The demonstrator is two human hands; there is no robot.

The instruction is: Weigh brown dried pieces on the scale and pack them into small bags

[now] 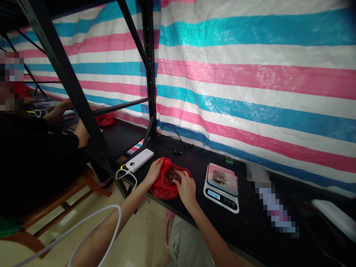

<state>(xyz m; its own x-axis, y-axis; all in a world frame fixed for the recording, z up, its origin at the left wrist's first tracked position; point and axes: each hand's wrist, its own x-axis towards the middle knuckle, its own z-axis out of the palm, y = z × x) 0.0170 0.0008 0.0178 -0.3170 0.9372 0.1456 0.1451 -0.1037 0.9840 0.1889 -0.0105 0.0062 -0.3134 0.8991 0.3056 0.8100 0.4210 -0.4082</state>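
Note:
A red plastic bag (164, 190) stands open at the table's front edge, with small brown dried pieces (170, 174) inside. My left hand (155, 171) grips the bag's left rim. Reaching in from the right, my right hand (185, 185) has its fingers curled on the brown pieces; its fingertips are partly hidden. To the right sits a white digital scale (221, 200) with a lit display, too small to read. A clear packet with brownish contents (219, 176) lies on its platform.
A white power bank (139, 160) with a white cable lies left of the bag. Behind are a black cable (178, 152) and a small green item (229, 160). Clear plastic bags (257, 172) lie right of the scale. A black metal post (63, 81) separates a seated person (36, 144).

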